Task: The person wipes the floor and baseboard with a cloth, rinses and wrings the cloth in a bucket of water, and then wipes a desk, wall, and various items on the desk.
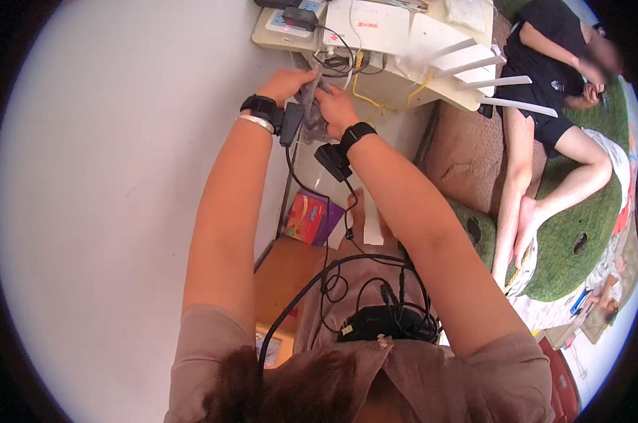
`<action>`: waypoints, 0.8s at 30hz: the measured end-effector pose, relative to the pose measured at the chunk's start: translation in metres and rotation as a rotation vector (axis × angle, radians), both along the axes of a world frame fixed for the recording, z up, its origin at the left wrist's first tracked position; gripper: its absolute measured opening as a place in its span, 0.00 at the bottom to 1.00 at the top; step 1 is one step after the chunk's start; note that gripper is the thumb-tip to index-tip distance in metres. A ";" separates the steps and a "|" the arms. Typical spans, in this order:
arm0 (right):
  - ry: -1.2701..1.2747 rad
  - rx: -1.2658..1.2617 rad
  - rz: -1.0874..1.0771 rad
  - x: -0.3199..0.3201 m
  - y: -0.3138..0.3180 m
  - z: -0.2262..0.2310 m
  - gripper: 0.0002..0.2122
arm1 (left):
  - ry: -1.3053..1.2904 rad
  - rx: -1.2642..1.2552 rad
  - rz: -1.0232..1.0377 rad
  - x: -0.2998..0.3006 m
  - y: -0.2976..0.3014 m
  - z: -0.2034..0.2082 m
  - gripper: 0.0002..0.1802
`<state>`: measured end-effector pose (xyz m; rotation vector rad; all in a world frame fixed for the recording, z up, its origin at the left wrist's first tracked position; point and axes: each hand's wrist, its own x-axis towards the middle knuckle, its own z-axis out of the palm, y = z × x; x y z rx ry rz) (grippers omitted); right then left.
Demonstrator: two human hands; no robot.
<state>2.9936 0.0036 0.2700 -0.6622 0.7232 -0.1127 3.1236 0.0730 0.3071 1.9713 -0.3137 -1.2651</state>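
Fingers of both hands closed on a bunched grey cloth [310,102], one hand either side. Left hand [287,85] pinches its upper end; right hand [338,108] grips from the right, a little lower and nearer the cloth's middle. Long axis runs roughly up and down the view, the loose part dropping below the fingers, so the cloth lies between the hands and under the fingertips. Its exact folds are too blurred to tell. Black cables [337,62] just above the grip, hanging at the edge of a cream worktop [442,92]; yellow cable [368,99] to the right. On the worktop: white router [367,27], pale antennas at its right, power strip [275,20] with black adapter [300,19]. Below, well apart from the hands, a red packet [306,217]. Far right, another person [544,84] on a green cover [569,264].
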 end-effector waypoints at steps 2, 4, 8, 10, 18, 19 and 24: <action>0.001 -0.083 -0.012 -0.004 -0.007 -0.016 0.09 | 0.002 -0.002 -0.051 -0.011 -0.020 0.011 0.20; 0.007 -0.069 -0.005 -0.002 0.000 -0.012 0.10 | -0.022 0.004 -0.068 -0.008 -0.013 0.005 0.19; 0.037 -0.079 0.017 -0.004 0.001 -0.008 0.10 | -0.192 -0.059 -0.051 0.001 -0.013 -0.024 0.19; 0.032 -0.096 0.015 -0.004 -0.002 -0.012 0.10 | -0.213 -0.008 0.005 0.010 -0.014 -0.045 0.17; 0.024 -0.154 0.044 -0.038 0.003 -0.035 0.10 | -0.183 0.002 0.038 -0.015 -0.039 -0.003 0.14; 0.014 -0.153 0.074 -0.044 0.009 -0.027 0.09 | -0.187 0.008 0.046 -0.013 -0.033 -0.006 0.14; 0.020 -0.113 0.156 -0.086 0.017 -0.003 0.08 | -0.342 -0.151 -0.005 -0.011 -0.025 -0.027 0.12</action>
